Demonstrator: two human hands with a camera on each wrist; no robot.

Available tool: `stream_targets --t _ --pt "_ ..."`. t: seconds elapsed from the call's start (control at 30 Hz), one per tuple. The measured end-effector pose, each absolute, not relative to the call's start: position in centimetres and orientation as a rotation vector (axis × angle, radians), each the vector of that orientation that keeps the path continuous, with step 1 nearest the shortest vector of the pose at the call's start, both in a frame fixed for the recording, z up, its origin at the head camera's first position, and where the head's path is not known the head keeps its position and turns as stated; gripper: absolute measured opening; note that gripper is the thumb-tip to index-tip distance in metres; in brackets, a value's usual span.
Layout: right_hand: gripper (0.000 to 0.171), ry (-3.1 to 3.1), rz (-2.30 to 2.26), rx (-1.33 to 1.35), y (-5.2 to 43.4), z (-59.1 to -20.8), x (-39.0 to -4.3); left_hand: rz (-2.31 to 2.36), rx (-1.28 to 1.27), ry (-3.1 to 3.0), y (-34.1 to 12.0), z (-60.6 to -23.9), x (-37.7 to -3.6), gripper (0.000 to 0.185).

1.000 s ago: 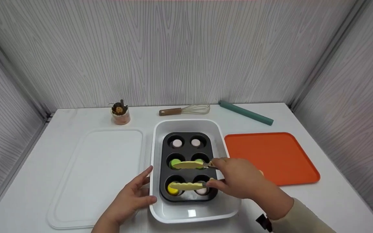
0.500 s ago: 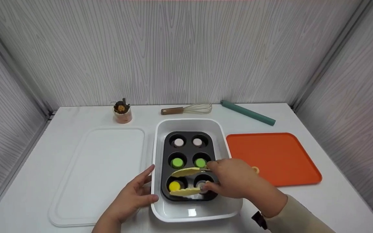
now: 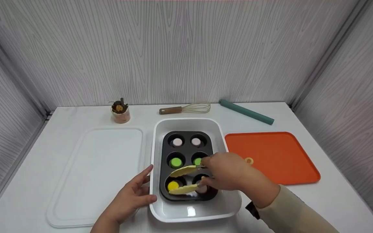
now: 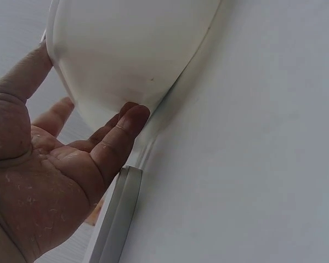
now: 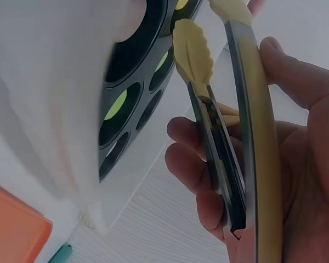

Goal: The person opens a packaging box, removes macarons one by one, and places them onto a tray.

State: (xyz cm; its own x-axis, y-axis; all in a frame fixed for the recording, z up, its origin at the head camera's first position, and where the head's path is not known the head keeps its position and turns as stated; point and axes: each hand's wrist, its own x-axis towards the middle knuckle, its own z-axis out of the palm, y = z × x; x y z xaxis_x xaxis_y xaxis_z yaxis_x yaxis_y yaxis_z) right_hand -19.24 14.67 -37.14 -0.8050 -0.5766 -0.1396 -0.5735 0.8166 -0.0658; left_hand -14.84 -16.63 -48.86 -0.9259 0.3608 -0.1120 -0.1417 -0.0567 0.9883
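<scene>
Now we are at the picking step: our right hand holds the yellow tongs over the dark muffin pan, which sits inside the white tub near the middle of the surface, a little toward the near edge. The two tong blades stand apart, one above and one below the near-left cup, where the yellow piece lies. The blades seem not yet to touch it, though we cannot tell this surely. The piece in the near-right cup is mostly hidden under the lower blade and our fingers.

We judge that the next move needs the blades lowered into the cup on both sides of the yellow piece, then a soft squeeze, because the cup is narrow and the piece is small and low.

In the right wrist view our fingers curl round the steel arms of the tongs and the thumb lies along the outer arm, so the grip is firm but the tongs are not pressed together. This hand reaches in from the right edge, with the wrist over the near-right corner of the tub.

Our left hand is relaxed, fingers nearly straight. It rests against the outer left wall of the tub near its near corner, and it steadies it; the palm holds nothing.
</scene>
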Motion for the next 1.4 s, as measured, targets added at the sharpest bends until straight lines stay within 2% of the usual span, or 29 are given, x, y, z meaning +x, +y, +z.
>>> stream_targets --t 0.37,0.57,0.8,1.4 --pt "0.039 2.829 0.166 -0.801 12.2 -35.7 -18.7 2.057 0.279 1.871 -17.0 -48.7 -14.9 0.100" --pt "0.038 2.846 0.196 -0.709 11.6 -36.2 -17.9 2.065 0.298 1.844 -16.7 -48.7 -14.9 0.100" --pt "0.030 2.914 0.102 -0.766 12.1 -37.2 -17.8 2.080 0.319 1.826 -16.7 -48.9 -15.0 0.100" --pt "0.036 2.905 -0.068 -0.808 13.8 -38.2 -17.9 2.041 0.266 1.893 -16.8 -48.9 -14.8 0.101"
